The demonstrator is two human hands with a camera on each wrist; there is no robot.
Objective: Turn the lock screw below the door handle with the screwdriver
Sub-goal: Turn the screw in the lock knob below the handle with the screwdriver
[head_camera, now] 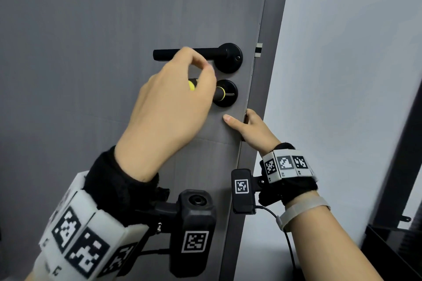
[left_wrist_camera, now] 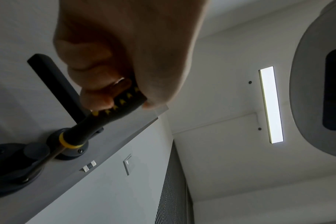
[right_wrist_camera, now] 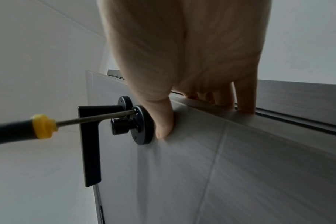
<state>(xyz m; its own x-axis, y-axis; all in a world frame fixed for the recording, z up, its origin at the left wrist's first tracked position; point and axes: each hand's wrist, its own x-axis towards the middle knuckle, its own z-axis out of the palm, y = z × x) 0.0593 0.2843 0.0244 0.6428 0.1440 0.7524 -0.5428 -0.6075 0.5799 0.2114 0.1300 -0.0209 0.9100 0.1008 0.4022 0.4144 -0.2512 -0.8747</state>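
Observation:
A black lever door handle [head_camera: 196, 53] sits on the grey door [head_camera: 91, 75]. Below it is the round black lock rosette [head_camera: 229, 98]. My left hand [head_camera: 205, 80] grips the black and yellow screwdriver [head_camera: 219, 94] with fingers and thumb curled round its grip [left_wrist_camera: 113, 115]. The steel shaft [right_wrist_camera: 96, 118] runs to the rosette [right_wrist_camera: 144, 125], and its tip rests at the top rim just above the small knob [right_wrist_camera: 119, 125]. My right hand [head_camera: 242, 123] holds the door's edge below the lock, thumb [right_wrist_camera: 164, 121] pressed on the door face and fingers wrapped over the edge.
The door stands ajar, its free edge [head_camera: 253, 98] with a latch plate [head_camera: 258, 50] next to a white wall [head_camera: 342, 75]. A dark frame [head_camera: 392, 223] stands at the lower right. A wall switch [left_wrist_camera: 128, 164] and a ceiling light [left_wrist_camera: 270, 104] show in the left wrist view.

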